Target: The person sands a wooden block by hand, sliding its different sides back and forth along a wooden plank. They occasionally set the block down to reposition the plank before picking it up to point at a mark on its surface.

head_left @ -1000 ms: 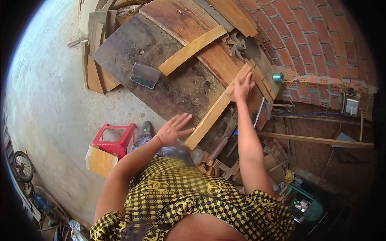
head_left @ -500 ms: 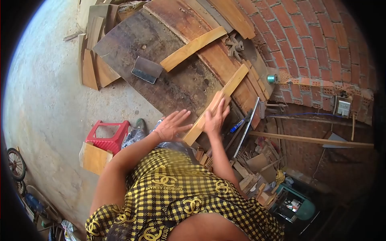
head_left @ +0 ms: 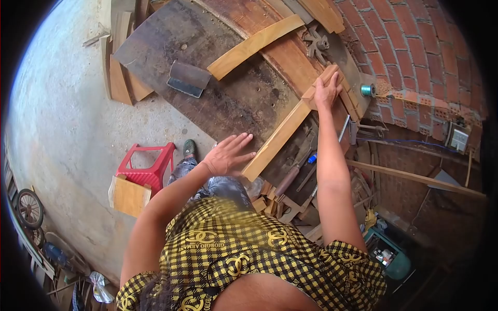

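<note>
A long, pale wooden strip (head_left: 277,140) lies slantwise across the right side of the dark workbench (head_left: 150,46). My right hand (head_left: 327,93) has its fingers wrapped over a wooden block (head_left: 329,73) at the strip's far end, with the arm stretched out. Close to the near end of the strip, my left hand (head_left: 231,153) lies flat, palm down, fingers spread and holding nothing. Beyond it on the bench are a dark curled sheet (head_left: 189,78) and a curved wooden piece (head_left: 254,46).
A red plastic stool (head_left: 148,163) stands on the floor to the left, beside a square board (head_left: 129,196). To the right are a brick wall (head_left: 399,46), a spool of green thread (head_left: 367,90) and a blue-handled tool (head_left: 312,158). Wood offcuts (head_left: 270,205) lie below the bench edge.
My right hand has slid the wooden block away from me along the strip to its far end. My left hand stays by the near end. The view has shifted slightly.
</note>
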{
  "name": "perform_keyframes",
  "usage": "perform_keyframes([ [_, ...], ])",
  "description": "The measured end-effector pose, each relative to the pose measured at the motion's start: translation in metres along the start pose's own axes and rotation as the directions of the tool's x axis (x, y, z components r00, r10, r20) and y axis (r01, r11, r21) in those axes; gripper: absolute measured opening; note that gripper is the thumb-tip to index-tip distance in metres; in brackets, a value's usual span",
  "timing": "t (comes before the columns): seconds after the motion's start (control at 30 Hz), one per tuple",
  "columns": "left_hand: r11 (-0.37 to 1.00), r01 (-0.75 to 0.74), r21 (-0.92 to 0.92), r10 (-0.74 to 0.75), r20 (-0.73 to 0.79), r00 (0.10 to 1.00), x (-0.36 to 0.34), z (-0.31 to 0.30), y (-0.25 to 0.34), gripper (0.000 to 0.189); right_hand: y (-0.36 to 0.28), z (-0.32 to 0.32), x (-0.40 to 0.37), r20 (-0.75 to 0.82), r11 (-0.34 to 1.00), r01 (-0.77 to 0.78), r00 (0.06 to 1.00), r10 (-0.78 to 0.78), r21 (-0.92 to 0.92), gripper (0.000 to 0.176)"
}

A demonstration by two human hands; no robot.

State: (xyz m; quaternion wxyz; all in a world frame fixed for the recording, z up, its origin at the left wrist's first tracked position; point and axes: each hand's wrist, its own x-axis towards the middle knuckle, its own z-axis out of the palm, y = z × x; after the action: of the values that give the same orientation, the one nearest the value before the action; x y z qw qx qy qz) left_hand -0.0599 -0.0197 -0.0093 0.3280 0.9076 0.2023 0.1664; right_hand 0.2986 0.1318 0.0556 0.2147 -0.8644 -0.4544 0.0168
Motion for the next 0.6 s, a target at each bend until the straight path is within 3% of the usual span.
perform_keyframes([
  [0.13,1.0,-0.001,0.023,0.002,-0.018,1.0,-0.002,-0.002,0.004,0.083,0.0,-0.002,-0.024,0.023,0.998,-0.054,0.998,0.053,0.012,0.083],
  [0.17,0.999,-0.01,0.036,0.011,-0.018,1.0,-0.001,-0.005,0.005,0.083,0.004,0.0,-0.043,0.021,0.999,-0.008,1.0,0.007,0.049,0.084],
  [0.27,0.998,-0.009,0.063,0.009,0.002,1.0,-0.002,-0.008,0.01,0.083,-0.01,-0.018,-0.117,0.101,0.998,0.0,0.995,-0.007,0.068,0.085],
  [0.33,0.997,-0.015,0.076,0.016,-0.014,1.0,0.0,-0.007,0.009,0.084,-0.009,-0.02,-0.176,0.062,0.99,0.1,0.992,-0.106,0.099,0.084],
  [0.47,0.99,-0.019,0.142,0.016,0.021,1.0,-0.002,-0.003,0.008,0.083,-0.027,-0.039,-0.274,0.199,0.988,0.071,0.975,-0.097,0.135,0.089],
  [0.6,0.99,-0.007,0.144,0.001,0.041,0.999,-0.002,-0.001,0.007,0.083,-0.028,-0.036,-0.267,0.176,0.983,0.109,0.975,-0.134,0.147,0.086],
])
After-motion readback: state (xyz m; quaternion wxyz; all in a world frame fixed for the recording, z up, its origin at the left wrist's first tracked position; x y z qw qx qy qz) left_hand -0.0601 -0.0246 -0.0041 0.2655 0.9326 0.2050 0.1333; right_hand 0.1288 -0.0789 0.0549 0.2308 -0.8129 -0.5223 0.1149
